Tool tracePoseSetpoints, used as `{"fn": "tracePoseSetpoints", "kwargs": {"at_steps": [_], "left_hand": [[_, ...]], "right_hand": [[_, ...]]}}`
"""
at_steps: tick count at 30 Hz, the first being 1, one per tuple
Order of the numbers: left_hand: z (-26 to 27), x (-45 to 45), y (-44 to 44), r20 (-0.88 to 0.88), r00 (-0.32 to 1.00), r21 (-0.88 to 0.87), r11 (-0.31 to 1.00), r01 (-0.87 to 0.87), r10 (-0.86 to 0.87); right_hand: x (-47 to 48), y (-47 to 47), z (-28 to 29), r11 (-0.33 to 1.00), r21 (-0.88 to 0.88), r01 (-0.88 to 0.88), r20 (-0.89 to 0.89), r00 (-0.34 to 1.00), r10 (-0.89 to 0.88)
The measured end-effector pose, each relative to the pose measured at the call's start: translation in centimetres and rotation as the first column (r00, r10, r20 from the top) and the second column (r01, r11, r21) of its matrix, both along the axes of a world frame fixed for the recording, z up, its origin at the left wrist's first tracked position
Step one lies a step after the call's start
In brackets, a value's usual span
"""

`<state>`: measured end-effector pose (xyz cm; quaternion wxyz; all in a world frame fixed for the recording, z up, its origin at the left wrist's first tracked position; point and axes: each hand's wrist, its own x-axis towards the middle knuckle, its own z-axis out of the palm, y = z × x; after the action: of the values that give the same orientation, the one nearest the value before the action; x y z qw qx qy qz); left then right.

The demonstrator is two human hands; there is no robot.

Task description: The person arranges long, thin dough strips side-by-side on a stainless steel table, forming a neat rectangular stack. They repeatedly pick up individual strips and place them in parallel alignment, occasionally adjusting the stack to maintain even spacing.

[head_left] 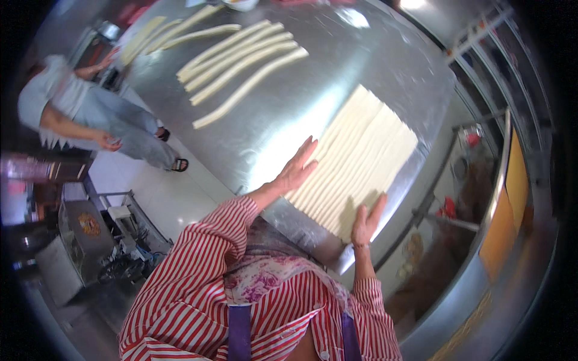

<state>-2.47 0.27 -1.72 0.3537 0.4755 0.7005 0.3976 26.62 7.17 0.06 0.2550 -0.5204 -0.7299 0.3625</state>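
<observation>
A broad sheet of dough strips, laid side by side, lies on the stainless steel table before me. My left hand is at the sheet's left edge, thumb and fingers apart, holding nothing. At the near right edge is my right hand, thumb and fingers spread around nothing and casting a shadow on the dough. Whether either hand presses on the dough, I cannot tell. Farther up the table, several separate dough ropes lie roughly parallel.
More dough strips lie at the table's far left, near a white bowl. A person stands beyond the left edge. To the right is a metal rack. A machine with a metal housing stands at lower left.
</observation>
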Motion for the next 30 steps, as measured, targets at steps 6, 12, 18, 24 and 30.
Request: {"fn": "tracePoseSetpoints", "kwargs": {"at_steps": [6, 12, 18, 24, 30], "left_hand": [[2.8, -8.7, -7.7, -0.295, 0.828, 0.112, 0.877, -0.466, 0.478], [3.6, -19.7, -11.1, -0.632, 0.582, 0.159, 0.820, -0.550, 0.512], [0.4, -23.1, -10.8, -0.572, 0.747, 0.144, 0.938, -0.316, 0.339], [1.5, -23.7, -10.2, -0.217, 0.913, -0.007, 0.935, -0.355, 0.345], [1.2, -27.7, -13.0, -0.184, 0.923, 0.133, 0.938, -0.319, 0.339]], "right_hand": [[-3.2, 4.2, 2.8, 0.989, 0.136, -0.050, -0.088, 0.994, 0.062], [-21.6, 8.0, 7.6, 0.849, 0.170, -0.500, 0.127, 0.866, 0.484], [-41.4, 16.4, 3.3, 0.632, 0.359, -0.687, 0.473, 0.718, 0.511], [-43.2, 18.2, 2.0, 0.434, 0.181, -0.883, 0.686, 0.430, 0.587], [-36.7, 11.1, 2.8, 0.494, 0.150, -0.857, 0.651, 0.461, 0.603]]}}
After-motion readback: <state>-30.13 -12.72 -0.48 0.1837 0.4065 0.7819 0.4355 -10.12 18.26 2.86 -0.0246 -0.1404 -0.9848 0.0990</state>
